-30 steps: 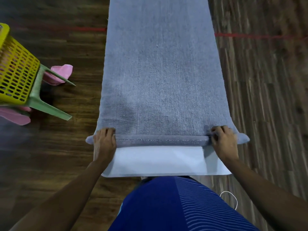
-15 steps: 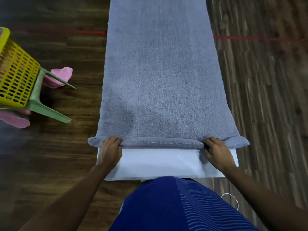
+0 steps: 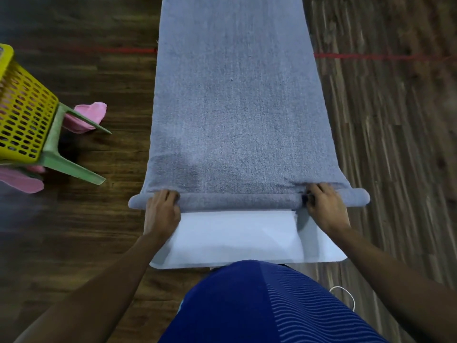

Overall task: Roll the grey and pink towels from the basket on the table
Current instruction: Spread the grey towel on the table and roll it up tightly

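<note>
The grey towel lies flat and lengthwise on the narrow white tabletop, running away from me, and covers all of it but the bare strip nearest my body. The towel's near end is turned over into a low roll that lies straight across, its two ends sticking out past the towel's flat sides. My left hand sits on the left part of that roll, palm down, fingers curled over the top and gripping the cloth. My right hand grips the right part of the roll the same way, and the cloth puckers a little just beyond its knuckles.

Well to the left of the grey towel stands a yellow basket with a holed wall, on a green stool. A pink towel shows behind the stool's leg, between the basket and the grey towel, and more pink cloth pokes out below the basket; I cannot tell whether either hangs from the basket or lies on the floor. Dark wooden floor lies on both sides of the grey towel, with a thin red line showing left and right of the towel's far part. On the near side of the towel are my blue shirt and a loop of white cord.
</note>
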`<act>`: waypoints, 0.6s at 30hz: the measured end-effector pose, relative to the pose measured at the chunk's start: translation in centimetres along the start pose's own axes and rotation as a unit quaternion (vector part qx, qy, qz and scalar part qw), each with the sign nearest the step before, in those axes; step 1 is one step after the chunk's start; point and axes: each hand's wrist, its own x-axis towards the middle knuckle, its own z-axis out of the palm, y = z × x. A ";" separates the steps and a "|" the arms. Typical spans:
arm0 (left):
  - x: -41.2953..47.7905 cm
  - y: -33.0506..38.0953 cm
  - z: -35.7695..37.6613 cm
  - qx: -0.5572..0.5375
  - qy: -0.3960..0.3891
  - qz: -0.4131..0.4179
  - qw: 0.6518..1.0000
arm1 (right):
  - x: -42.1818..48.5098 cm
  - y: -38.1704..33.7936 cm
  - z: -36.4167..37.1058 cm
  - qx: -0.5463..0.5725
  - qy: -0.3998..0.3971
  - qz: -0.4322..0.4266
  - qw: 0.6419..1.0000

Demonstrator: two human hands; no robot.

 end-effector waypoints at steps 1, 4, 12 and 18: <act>-0.5 0.0 0.4 -0.010 -0.014 0.015 1.000 | -0.5 -0.1 0.3 0.002 0.000 -0.016 1.000; -1.9 -0.1 1.5 0.001 -0.058 0.022 0.998 | -2.0 0.0 0.9 -0.026 -0.014 -0.053 0.998; -0.1 -0.2 0.7 -0.007 -0.065 -0.018 0.998 | -1.3 0.3 0.7 -0.029 -0.019 -0.048 0.998; -0.3 0.1 -0.6 0.017 -0.118 -0.017 0.993 | -1.2 0.4 -0.5 -0.064 -0.169 -0.007 0.983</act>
